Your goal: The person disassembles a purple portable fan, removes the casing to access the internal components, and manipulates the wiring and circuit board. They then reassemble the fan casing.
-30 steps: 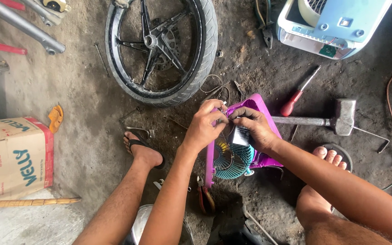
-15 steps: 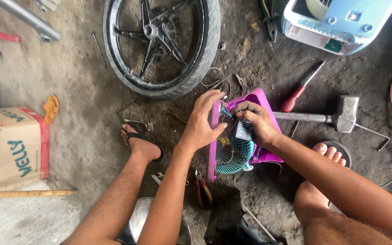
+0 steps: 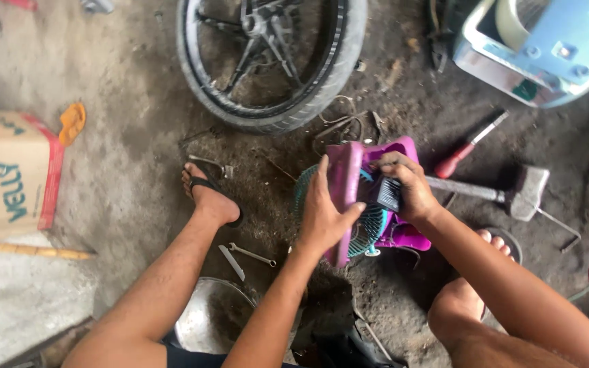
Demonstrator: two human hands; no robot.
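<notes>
- The left hand (image 3: 322, 217) is wrapping its fingers around the near edge of the purple fan housing (image 3: 344, 197), thumb pressing across the purple plastic, so the grip is closing firmly on it.
- The right hand (image 3: 407, 187) is curling its fingers over a small black ribbed part (image 3: 389, 194) at the top of the fan; fingers are bent tight on it, thumb hidden behind.
- The small purple fan is standing on its edge on the dirt floor between the person's legs, with its teal grille (image 3: 369, 228) showing between the two hands and its purple base (image 3: 407, 237) lying to the right.
- Just right of the fan, a hammer (image 3: 512, 191) is lying on the ground, its handle pointing toward the right hand.
- Farther right and far, a red-handled screwdriver (image 3: 468, 146) is lying at a slant.
- To the left, the left foot in a black sandal (image 3: 209, 197) is resting on the floor, with a small wrench (image 3: 250, 255) lying near it.
- At the far side, a motorcycle wheel (image 3: 274, 58) is lying flat, and a pale blue plastic casing (image 3: 547, 48) is sitting at the far right.
- A cardboard box (image 3: 8, 170) is standing at the left edge.
</notes>
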